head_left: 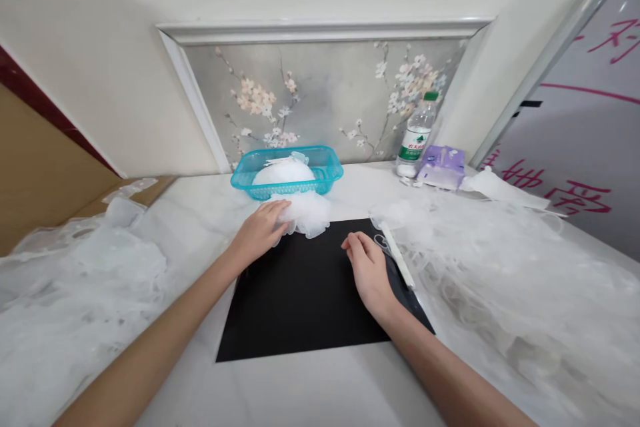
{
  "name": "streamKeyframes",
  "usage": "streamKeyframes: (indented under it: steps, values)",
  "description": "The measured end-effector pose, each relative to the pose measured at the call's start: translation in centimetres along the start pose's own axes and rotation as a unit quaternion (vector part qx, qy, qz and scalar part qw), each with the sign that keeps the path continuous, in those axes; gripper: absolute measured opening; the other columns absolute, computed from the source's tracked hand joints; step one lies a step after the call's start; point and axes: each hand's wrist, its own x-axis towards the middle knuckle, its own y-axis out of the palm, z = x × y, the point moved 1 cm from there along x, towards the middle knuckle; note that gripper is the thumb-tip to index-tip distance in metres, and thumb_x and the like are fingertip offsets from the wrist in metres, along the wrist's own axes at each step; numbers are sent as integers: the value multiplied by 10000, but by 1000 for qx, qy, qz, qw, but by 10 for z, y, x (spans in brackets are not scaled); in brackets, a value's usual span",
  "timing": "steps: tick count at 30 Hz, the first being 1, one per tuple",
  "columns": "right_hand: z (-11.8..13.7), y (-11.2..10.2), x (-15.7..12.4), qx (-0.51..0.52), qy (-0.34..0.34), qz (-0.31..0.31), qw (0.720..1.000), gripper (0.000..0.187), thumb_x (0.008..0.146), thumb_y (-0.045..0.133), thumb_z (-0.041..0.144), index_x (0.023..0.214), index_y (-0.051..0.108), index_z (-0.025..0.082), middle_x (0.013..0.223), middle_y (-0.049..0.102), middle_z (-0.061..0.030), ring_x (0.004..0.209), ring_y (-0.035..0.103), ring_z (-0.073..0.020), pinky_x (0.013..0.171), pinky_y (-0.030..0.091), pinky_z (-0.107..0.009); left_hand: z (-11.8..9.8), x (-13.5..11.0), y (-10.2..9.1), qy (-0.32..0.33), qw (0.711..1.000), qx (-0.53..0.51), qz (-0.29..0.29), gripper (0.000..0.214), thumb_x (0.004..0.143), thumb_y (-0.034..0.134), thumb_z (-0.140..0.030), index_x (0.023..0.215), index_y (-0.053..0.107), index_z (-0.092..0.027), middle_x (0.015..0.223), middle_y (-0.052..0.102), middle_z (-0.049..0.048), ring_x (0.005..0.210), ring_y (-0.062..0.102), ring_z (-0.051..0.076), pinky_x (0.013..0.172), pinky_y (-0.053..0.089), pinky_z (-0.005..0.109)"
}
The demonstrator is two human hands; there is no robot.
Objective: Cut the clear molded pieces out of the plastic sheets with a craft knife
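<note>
Ahead of the right hand point(369, 270), pink characters point(575, 190) mark a panel point(565, 133).

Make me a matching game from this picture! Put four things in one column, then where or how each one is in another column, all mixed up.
Things:
1. Teal plastic basket
2. Plastic water bottle
3. Purple tissue pack
4. Black sheet

Places and looks:
A. Under the right hand
B. Holding a white mesh ball
C. Wearing a green cap
D. Lying beside the bottle

Right pairs: 1-B, 2-C, 3-D, 4-A.
</note>
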Motion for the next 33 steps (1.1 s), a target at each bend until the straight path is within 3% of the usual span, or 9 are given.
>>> streamKeyframes:
  steps: [5,11,15,18,21,23,26,30,33]
  values:
    - [0,0,0,23,16,2,1000,282,815,459,420,634,459,204,565,364,53,503,300,-97,511,265,-248,-4,-9,-19,-29,999,-6,-35,408,894,300,-316,1121,607,-172,1134,648,61,1020,600,205,924,429,311]
    - [3,0,-1,12,24,3,1000,281,813,458,415,623,464,208,538,349,60,487,294,-93,503,261,-246,-27,-22,-27,-34,998,0,-52,387,888,324,-326,1117,614,-212,1151,648,36,1020,610,218,919,439,326]
    - [4,-1,-3,-3,20,-9,1000,264,818,451,400,640,474,206,544,340,63,487,298,-92,479,248,-242,-55,-29,-15,51,996,-15,77,338,875,361,-290,1074,625,-223,1177,632,59,1107,570,253,926,439,391]
    - [4,0,-4,3,36,-16,999,245,817,447,398,670,482,205,585,385,58,488,326,-90,464,260,-238,-69,-34,-9,122,979,-42,158,260,852,424,-262,960,653,-204,1319,523,97,1274,412,277,1031,342,434]
    - [5,0,-5,-2,37,-21,999,237,812,447,395,674,484,204,619,421,50,506,358,-92,469,284,-236,-70,-39,-9,118,968,-80,205,247,844,462,-284,996,637,-198,1382,449,113,1295,381,281,1048,317,438]
    - [7,-1,-6,-8,33,-24,999,240,809,449,397,672,487,203,626,433,47,504,357,-92,472,290,-238,-68,-41,-11,85,961,-116,238,402,783,570,-383,1146,578,-211,1424,389,116,1289,381,313,1026,338,450]
    - [8,-1,-5,-10,35,-25,999,248,804,458,414,681,496,202,633,450,44,494,358,-90,470,293,-239,-64,-41,-16,59,951,-143,270,866,628,685,-546,1372,368,-236,1496,238,112,1327,298,350,1040,309,462]
    - [5,-1,-4,-11,33,-26,999,244,795,469,417,688,502,201,645,468,40,491,364,-89,466,295,-237,-54,-35,-21,49,972,-58,224,859,727,565,-591,1440,196,-287,1532,101,61,1391,137,295,1113,108,468]
    - [4,-1,-3,-15,36,-27,999,238,794,467,406,678,496,201,647,477,41,485,363,-85,468,296,-239,-43,-31,-19,-6,981,33,191,950,691,546,-655,1452,151,-245,1531,5,105,1395,-4,327,1092,36,537]
